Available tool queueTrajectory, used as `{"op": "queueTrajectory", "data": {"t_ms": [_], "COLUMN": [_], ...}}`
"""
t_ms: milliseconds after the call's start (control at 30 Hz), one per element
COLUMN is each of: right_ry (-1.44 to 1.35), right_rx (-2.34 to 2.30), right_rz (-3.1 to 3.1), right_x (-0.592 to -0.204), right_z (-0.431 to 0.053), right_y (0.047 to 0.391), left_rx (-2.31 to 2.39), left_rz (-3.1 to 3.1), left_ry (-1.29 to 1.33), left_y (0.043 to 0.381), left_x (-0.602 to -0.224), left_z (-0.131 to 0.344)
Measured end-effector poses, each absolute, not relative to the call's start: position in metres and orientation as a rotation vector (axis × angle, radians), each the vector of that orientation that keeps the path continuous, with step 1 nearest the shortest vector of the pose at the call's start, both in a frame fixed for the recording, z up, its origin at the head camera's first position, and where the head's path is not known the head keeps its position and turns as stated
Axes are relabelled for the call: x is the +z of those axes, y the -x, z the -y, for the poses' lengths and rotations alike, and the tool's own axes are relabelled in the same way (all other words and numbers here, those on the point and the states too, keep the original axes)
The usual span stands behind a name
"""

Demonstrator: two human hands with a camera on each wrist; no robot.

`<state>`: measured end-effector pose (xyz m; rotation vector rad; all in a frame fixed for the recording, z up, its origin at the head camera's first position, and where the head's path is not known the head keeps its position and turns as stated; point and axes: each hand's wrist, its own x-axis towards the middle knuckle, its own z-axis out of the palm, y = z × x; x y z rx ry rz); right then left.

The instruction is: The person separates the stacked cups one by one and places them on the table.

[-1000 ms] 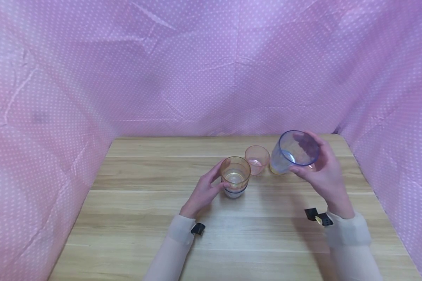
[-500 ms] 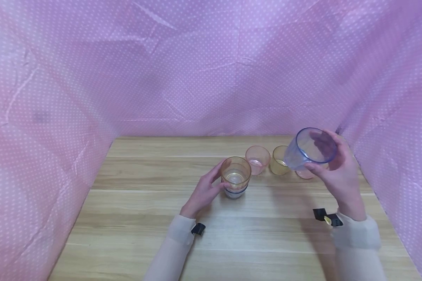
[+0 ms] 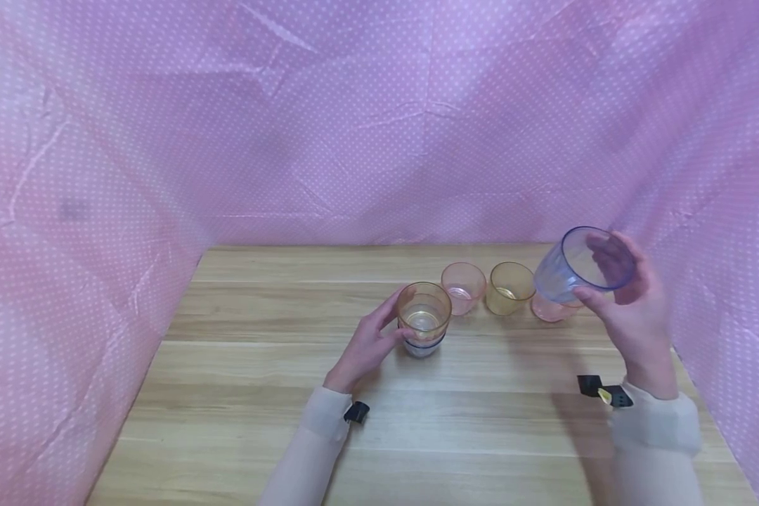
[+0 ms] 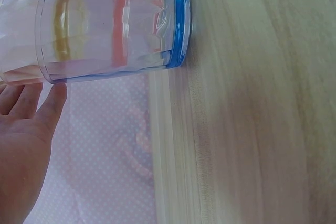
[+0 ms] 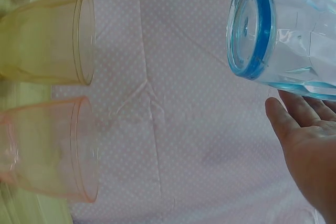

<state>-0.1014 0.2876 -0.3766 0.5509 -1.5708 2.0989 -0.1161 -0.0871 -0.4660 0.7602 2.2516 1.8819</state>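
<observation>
My left hand [image 3: 368, 349] grips a stack of nested clear plastic cups [image 3: 424, 325] standing upright on the table. A yellow cup tops the stack and a blue cup [image 4: 181, 27] is at the bottom; a pink band shows between them in the left wrist view. Raised off the table at the right, a blue cup [image 3: 555, 276] is held tilted in my right hand [image 3: 639, 327], thumb on the near side and fingers round the far side. It is above a pink cup [image 3: 549, 309], partly hiding it in the head view.
A second pink cup [image 3: 462, 292] and a yellow cup [image 3: 508, 289] stand upright in a row with the right-hand pink one, right of the stack. Pink dotted cloth [image 3: 379, 140] walls the wooden table [image 3: 259, 393] at the back and both sides.
My right hand has carried the blue cup rightward, away from the yellow cup, which now shows fully in the head view. My left hand and the stack have stayed in place.
</observation>
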Motion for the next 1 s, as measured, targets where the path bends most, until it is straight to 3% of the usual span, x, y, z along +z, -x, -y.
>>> {"op": "queueTrajectory", "data": {"t_ms": [1000], "right_ry": [-0.23], "right_rx": [2.138], "right_rz": [1.376], "right_x": [-0.393], "right_z": [-0.336], "right_y": [0.102], "left_rx": [1.908], "left_rz": [-2.211], "left_ry": [-0.721], "left_y": [0.116], "left_x": [-0.465], "left_z": [0.087]}}
